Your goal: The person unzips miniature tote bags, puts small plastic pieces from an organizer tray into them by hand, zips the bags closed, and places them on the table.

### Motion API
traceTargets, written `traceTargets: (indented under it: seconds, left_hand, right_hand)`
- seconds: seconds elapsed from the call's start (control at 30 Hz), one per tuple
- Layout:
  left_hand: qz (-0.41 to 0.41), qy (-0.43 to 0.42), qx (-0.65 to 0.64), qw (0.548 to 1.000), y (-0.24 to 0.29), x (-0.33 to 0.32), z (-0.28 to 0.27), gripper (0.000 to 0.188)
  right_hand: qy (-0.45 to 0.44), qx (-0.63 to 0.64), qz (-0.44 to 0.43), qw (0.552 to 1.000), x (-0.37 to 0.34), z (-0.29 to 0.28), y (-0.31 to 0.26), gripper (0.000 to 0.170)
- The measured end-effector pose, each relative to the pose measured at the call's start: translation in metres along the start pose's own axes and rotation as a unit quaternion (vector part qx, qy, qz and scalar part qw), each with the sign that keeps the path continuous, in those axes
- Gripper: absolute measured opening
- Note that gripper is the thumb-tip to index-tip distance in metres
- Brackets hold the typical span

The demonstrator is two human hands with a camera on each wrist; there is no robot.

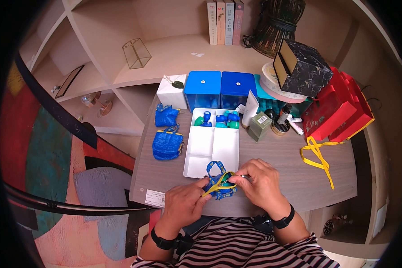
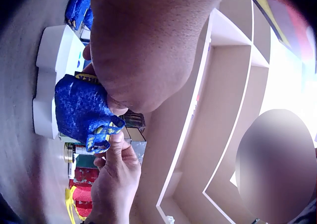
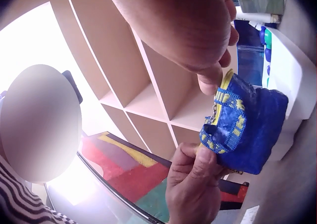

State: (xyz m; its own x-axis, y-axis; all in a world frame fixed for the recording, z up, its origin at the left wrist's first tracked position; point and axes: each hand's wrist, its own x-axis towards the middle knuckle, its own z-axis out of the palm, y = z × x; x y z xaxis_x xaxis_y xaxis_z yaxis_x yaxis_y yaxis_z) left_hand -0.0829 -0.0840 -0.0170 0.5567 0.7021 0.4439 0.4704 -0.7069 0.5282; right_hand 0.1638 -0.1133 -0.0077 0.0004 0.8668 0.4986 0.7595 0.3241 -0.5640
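Observation:
A small blue bag with yellow zip trim and blue-and-yellow handles (image 3: 260, 130) is held up just beyond the front of the white tray (image 1: 198, 145). The left hand (image 1: 183, 198) grips its side, thumb against the yellow trim. At the other end of the opening, the thumb and fingers of the right hand (image 1: 262, 183) pinch the edge. Something teal shows inside the open bag in the head view. In the right wrist view, a short metal chain (image 3: 214, 114) hangs by the zip. The left wrist view shows the bag's blue side (image 2: 79, 107).
Two more blue bags (image 1: 167, 145) lie left of the tray, whose back compartments hold small blue and green bottle-like pieces (image 1: 228, 118). Blue boxes (image 1: 203, 89) stand behind. To the right are a green box (image 1: 260, 126), cosmetics and a red gift bag (image 1: 328, 111) with yellow ribbon.

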Motion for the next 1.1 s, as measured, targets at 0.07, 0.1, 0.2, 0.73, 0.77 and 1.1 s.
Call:
traceTargets:
  seconds: [0.07,0.1,0.2,0.73,0.77,1.1]
  left_hand:
    - [-0.001,-0.013,0.004,1.0,0.0,0.0,-0.002,0.017]
    - [0.001,-0.015,0.007,1.0,0.0,0.0,-0.002,0.016]
    - [0.005,-0.021,0.016,1.0,0.002,0.001,-0.006,0.016]
    - [-0.018,-0.046,-0.028,0.998,0.002,-0.016,-0.011,0.021]
    - [-0.018,-0.045,-0.029,0.998,0.001,-0.017,-0.011,0.021]
    - [-0.01,-0.052,-0.031,0.998,0.006,-0.015,-0.009,0.014]
  right_hand:
    - [-0.001,-0.003,0.002,1.0,0.0,0.0,0.0,0.031]
    - [0.0,-0.009,0.003,1.0,0.0,0.0,0.0,0.031]
    - [-0.001,-0.024,-0.003,1.0,0.001,-0.002,-0.001,0.031]
    - [-0.024,-0.06,-0.013,0.998,-0.007,-0.008,-0.012,0.033]
    - [-0.025,-0.06,-0.013,0.998,-0.008,-0.008,-0.011,0.033]
    - [-0.026,-0.058,-0.004,0.998,-0.009,-0.011,-0.009,0.03]
